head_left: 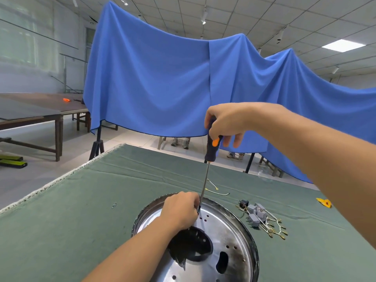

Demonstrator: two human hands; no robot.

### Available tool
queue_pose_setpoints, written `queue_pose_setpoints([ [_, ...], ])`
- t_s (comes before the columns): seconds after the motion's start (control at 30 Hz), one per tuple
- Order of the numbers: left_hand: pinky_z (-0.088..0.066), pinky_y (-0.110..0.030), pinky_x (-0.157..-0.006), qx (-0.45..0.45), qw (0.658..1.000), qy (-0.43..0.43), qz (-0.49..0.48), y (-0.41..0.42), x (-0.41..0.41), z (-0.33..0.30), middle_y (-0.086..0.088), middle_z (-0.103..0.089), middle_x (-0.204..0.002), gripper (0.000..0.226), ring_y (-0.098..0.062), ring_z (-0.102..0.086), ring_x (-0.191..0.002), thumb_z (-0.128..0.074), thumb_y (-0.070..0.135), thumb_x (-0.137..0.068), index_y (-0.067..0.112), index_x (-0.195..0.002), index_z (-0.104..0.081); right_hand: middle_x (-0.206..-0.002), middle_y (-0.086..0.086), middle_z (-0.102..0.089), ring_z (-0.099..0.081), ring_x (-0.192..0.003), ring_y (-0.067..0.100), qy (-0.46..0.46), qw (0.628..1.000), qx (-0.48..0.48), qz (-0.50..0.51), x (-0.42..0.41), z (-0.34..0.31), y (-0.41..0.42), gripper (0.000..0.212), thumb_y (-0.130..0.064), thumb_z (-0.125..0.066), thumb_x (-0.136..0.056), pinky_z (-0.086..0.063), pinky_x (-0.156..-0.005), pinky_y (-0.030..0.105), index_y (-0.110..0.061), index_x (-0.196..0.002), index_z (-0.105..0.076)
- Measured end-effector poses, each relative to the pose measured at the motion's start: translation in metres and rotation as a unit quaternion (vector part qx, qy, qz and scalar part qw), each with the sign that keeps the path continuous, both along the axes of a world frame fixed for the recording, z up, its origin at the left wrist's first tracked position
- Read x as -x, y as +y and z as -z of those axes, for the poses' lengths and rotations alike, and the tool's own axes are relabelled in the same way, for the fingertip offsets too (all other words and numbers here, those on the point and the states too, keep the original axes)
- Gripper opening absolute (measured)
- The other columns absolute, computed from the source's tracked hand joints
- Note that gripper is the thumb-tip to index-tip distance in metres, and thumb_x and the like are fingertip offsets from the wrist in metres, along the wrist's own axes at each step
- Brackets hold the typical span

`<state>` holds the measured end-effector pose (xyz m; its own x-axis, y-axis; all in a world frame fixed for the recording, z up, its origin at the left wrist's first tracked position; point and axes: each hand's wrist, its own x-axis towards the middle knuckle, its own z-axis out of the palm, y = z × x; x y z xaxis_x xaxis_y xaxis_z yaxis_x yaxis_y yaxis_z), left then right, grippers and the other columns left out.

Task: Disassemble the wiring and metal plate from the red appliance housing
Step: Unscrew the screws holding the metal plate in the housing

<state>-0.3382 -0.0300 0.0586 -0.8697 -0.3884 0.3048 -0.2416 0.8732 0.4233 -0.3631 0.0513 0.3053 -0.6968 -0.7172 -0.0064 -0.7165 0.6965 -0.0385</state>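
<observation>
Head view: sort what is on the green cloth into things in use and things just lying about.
In use:
- metal plate
- screwdriver, gripped by the right hand, tip at the plate
- left hand, at the tip

Lying about:
- wiring bundle with grey connectors
- loose wire
- yellow object
- small screws

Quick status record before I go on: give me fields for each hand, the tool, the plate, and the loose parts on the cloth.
right hand: grips the screwdriver handle from above
left hand: rests on the metal plate, fingers curled at the shaft tip
screwdriver: near upright, tip down on the plate's far edge area
metal plate: round, shiny, with holes, dark round opening in the middle
wiring bundle: off the plate, lying to its right on the green cloth
loose wires: on the cloth beyond the plate
small screws: left of the plate
</observation>
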Motion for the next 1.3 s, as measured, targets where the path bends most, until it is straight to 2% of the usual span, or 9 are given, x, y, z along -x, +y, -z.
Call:
queue_pose_setpoints([
  [0.13, -0.040, -0.031, -0.076, 0.003, 1.000, -0.002, 0.000, 0.000, 0.000, 0.000, 0.001, -0.065, -0.110, 0.023, -0.023, -0.059, -0.101, -0.051, 0.019, -0.085, 0.028, -0.104, -0.061, -0.074, 0.004, -0.056, -0.059, -0.052, 0.018, 0.161, 0.983, -0.025, 0.080, 0.000, 0.008, 0.007, 0.036, -0.051, -0.057, -0.084, -0.039, -0.049, 0.024, -0.016, -0.078, -0.051],
  [0.23, -0.039, -0.031, -0.076, 0.005, 1.000, -0.002, 0.002, -0.001, -0.001, 0.001, 0.002, -0.065, -0.111, 0.022, -0.023, -0.058, -0.102, -0.052, 0.020, -0.085, 0.028, -0.104, -0.061, -0.064, 0.001, -0.045, -0.040, -0.052, 0.016, 0.295, 0.948, -0.063, 0.099, 0.005, 0.011, 0.007, 0.039, -0.040, -0.045, -0.096, -0.024, -0.048, 0.025, -0.015, -0.066, -0.043],
  [0.43, -0.038, -0.030, -0.075, 0.010, 1.000, 0.000, 0.004, 0.000, 0.000, 0.001, 0.001, -0.065, -0.110, 0.020, -0.024, -0.059, -0.101, -0.051, 0.020, -0.086, 0.027, -0.103, -0.060, -0.088, 0.009, -0.061, -0.064, -0.076, 0.024, 0.035, 0.999, 0.002, 0.029, 0.005, -0.004, 0.007, 0.023, -0.018, -0.064, -0.083, -0.051, -0.047, 0.025, -0.007, -0.101, -0.057],
  [0.67, -0.038, -0.030, -0.074, 0.013, 1.000, 0.000, 0.006, 0.000, -0.001, 0.002, 0.002, -0.065, -0.110, 0.020, -0.023, -0.058, -0.100, -0.051, 0.019, -0.086, 0.028, -0.102, -0.059, -0.059, 0.005, -0.057, -0.055, -0.042, 0.021, 0.147, 0.985, 0.027, 0.084, 0.008, 0.010, 0.009, 0.035, -0.037, -0.057, -0.089, -0.038, -0.046, 0.024, -0.009, -0.069, -0.051],
  [0.83, -0.038, -0.030, -0.074, 0.019, 1.000, 0.003, 0.009, 0.000, -0.001, 0.003, 0.002, -0.065, -0.111, 0.021, -0.023, -0.058, -0.101, -0.050, 0.019, -0.087, 0.027, -0.104, -0.059, -0.089, 0.008, -0.062, -0.058, -0.070, 0.021, 0.002, 0.999, 0.023, 0.046, 0.002, -0.001, 0.006, 0.025, -0.014, -0.063, -0.083, -0.054, -0.057, 0.027, -0.007, -0.107, -0.061],
  [0.97, -0.040, -0.030, -0.076, 0.019, 1.000, 0.003, 0.010, -0.001, -0.001, 0.004, 0.002, -0.064, -0.113, 0.020, -0.023, -0.058, -0.102, -0.050, 0.019, -0.087, 0.026, -0.104, -0.059, -0.083, 0.009, -0.065, -0.065, -0.058, 0.023, 0.018, 0.996, 0.046, 0.074, 0.006, 0.005, 0.010, 0.033, -0.040, -0.064, -0.084, -0.049, -0.048, 0.024, -0.009, -0.086, -0.056],
  [1.07, -0.038, -0.030, -0.074, 0.019, 1.000, 0.004, 0.014, -0.001, -0.001, 0.004, 0.003, -0.065, -0.111, 0.021, -0.023, -0.058, -0.100, -0.050, 0.019, -0.087, 0.026, -0.104, -0.058, -0.071, 0.012, -0.060, -0.058, -0.047, 0.021, 0.021, 0.993, 0.095, 0.071, 0.011, 0.007, 0.013, 0.022, -0.018, -0.057, -0.090, -0.046, -0.038, 0.019, -0.004, -0.075, -0.052],
  [1.17, -0.037, -0.030, -0.073, 0.023, 1.000, 0.005, 0.013, 0.000, 0.000, 0.005, 0.002, -0.065, -0.110, 0.021, -0.024, -0.058, -0.099, -0.049, 0.019, -0.088, 0.026, -0.105, -0.058, -0.091, 0.015, -0.066, -0.062, -0.067, 0.024, -0.034, 0.996, 0.061, 0.059, 0.003, -0.001, 0.016, 0.017, -0.005, -0.058, -0.084, -0.059, -0.058, 0.031, -0.001, -0.100, -0.059],
  [1.3, -0.039, -0.030, -0.074, 0.024, 1.000, 0.005, 0.011, -0.001, 0.001, 0.005, 0.003, -0.064, -0.112, 0.021, -0.023, -0.058, -0.101, -0.049, 0.020, -0.088, 0.027, -0.106, -0.058, -0.094, 0.006, -0.064, -0.069, -0.076, 0.024, 0.008, 0.998, 0.031, 0.059, 0.005, 0.003, 0.020, 0.033, -0.033, -0.061, -0.083, -0.060, -0.063, 0.036, -0.011, -0.106, -0.057],
])
